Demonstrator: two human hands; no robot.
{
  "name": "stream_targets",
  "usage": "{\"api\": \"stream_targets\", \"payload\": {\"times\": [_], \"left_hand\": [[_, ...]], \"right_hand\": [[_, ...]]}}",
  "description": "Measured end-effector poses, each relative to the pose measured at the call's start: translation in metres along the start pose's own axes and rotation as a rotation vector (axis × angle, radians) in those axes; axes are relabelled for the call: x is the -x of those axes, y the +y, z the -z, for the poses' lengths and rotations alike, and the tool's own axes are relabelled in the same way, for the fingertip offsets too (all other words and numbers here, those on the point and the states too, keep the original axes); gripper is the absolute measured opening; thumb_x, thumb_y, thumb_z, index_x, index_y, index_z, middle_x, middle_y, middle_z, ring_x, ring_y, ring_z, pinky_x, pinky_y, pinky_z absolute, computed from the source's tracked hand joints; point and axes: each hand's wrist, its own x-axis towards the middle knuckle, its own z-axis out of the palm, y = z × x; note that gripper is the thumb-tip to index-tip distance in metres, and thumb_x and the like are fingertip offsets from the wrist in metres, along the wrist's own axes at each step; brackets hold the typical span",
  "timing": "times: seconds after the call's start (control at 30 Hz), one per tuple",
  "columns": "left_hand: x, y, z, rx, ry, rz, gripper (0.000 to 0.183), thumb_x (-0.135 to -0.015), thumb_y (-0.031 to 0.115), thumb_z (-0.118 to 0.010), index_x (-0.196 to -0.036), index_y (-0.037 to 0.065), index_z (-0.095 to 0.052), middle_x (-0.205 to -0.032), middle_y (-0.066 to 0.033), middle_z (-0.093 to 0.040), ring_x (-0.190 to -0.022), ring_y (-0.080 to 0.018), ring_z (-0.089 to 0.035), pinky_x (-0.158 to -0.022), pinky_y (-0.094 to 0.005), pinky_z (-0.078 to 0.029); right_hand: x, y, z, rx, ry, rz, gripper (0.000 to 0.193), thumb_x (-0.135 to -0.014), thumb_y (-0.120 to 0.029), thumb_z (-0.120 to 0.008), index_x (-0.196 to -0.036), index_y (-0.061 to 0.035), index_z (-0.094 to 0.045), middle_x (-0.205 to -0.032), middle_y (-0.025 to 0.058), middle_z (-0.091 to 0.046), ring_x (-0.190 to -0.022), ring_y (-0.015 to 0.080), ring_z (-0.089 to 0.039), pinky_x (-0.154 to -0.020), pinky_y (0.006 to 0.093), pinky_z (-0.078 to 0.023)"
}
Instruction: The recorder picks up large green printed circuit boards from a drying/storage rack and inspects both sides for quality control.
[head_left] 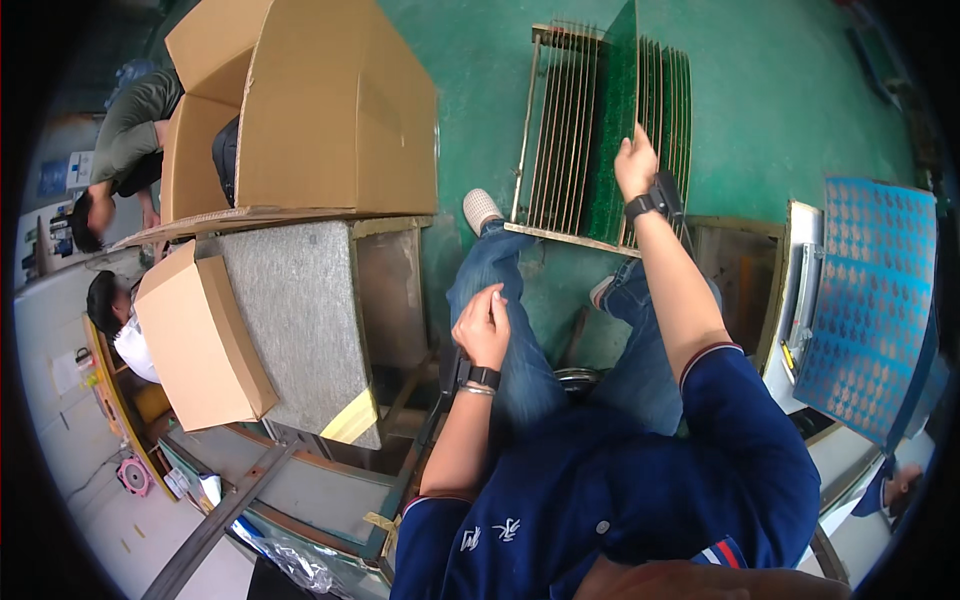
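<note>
A slotted metal rack (533,110) stands on the floor ahead of my knees, with several thin dividers side by side. A thin green board (618,100) stands upright between them and rises above the rack. My right hand (637,166) reaches out to the board's near edge, its fingers closed on it. Over my left thigh hangs my left hand (483,328), fingers drawn together, with nothing visible in it. Dark bands circle both wrists.
A large open cardboard box (340,110) and a smaller carton (205,335) are on the left, by a grey textured panel (290,310). At right is a blue sheet (870,300) with rows of pale shapes. Two people are at far left, another person at lower right.
</note>
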Motion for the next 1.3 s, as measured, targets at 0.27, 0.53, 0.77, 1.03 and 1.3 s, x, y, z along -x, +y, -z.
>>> {"api": "stream_targets", "payload": {"times": [0.27, 0.53, 0.77, 1.03, 1.3], "left_hand": [[-0.001, -0.005, 0.005, 0.001, 0.015, 0.003, 0.012, -0.082, 0.007, -0.056, -0.089, 0.009, -0.066, -0.07, -0.0049, -0.064, -0.061, -0.0204, -0.062, -0.056, -0.0303, -0.047], [-0.004, -0.003, 0.007, 0.019, 0.021, -0.03, 0.012, -0.082, 0.007, -0.057, -0.089, 0.009, -0.066, -0.07, -0.0049, -0.063, -0.06, -0.0207, -0.062, -0.054, -0.03, -0.047], [-0.003, -0.004, 0.007, 0.019, 0.048, -0.063, 0.011, -0.084, 0.007, -0.055, -0.086, 0.007, -0.066, -0.07, -0.0061, -0.064, -0.063, -0.0206, -0.064, -0.057, -0.03, -0.048], [0.005, -0.004, 0.005, 0.121, 0.065, -0.02, 0.014, -0.087, 0.013, -0.053, -0.088, 0.007, -0.066, -0.069, -0.0055, -0.065, -0.062, -0.0167, -0.064, -0.056, -0.0288, -0.048], [0.045, 0.123, 0.037, 1.877, -0.5, 0.093, 0.033, -0.093, 0.018, -0.052, -0.122, 0.003, -0.048, -0.121, -0.0089, -0.053, -0.11, -0.0201, -0.052, -0.094, -0.0358, -0.043]], "right_hand": [[0.046, 0.013, -0.05, 0.419, -0.324, 0.083, 0.054, -0.082, -0.013, -0.055, -0.134, -0.012, -0.039, -0.144, 0.0138, -0.026, -0.132, 0.0326, -0.027, -0.102, 0.0565, -0.025], [0.054, 0.006, -0.051, 0.53, -0.434, 0.037, 0.028, -0.084, -0.024, -0.058, -0.107, -0.0092, -0.063, -0.152, 0.0088, -0.003, -0.137, 0.033, -0.014, -0.104, 0.0621, -0.019], [0.035, -0.011, -0.009, 0.216, -0.215, 0.203, 0.03, -0.085, -0.017, -0.051, -0.104, 0.0048, -0.06, -0.108, 0.0226, -0.06, -0.101, 0.0355, -0.058, -0.09, 0.0395, -0.045], [0.007, -0.066, 0.278, -0.813, -0.363, -0.241, 0.025, -0.092, -0.017, -0.049, -0.104, 0.0022, -0.06, -0.091, 0.0026, -0.064, -0.083, 0.0099, -0.058, -0.073, 0.0253, -0.047], [0.115, -0.098, 0.288, -1.512, -0.534, -0.255, 0.038, -0.093, -0.016, -0.047, -0.128, -0.0001, -0.039, -0.125, 0.01, -0.05, -0.115, 0.0206, -0.049, -0.096, 0.0371, -0.04]]}}
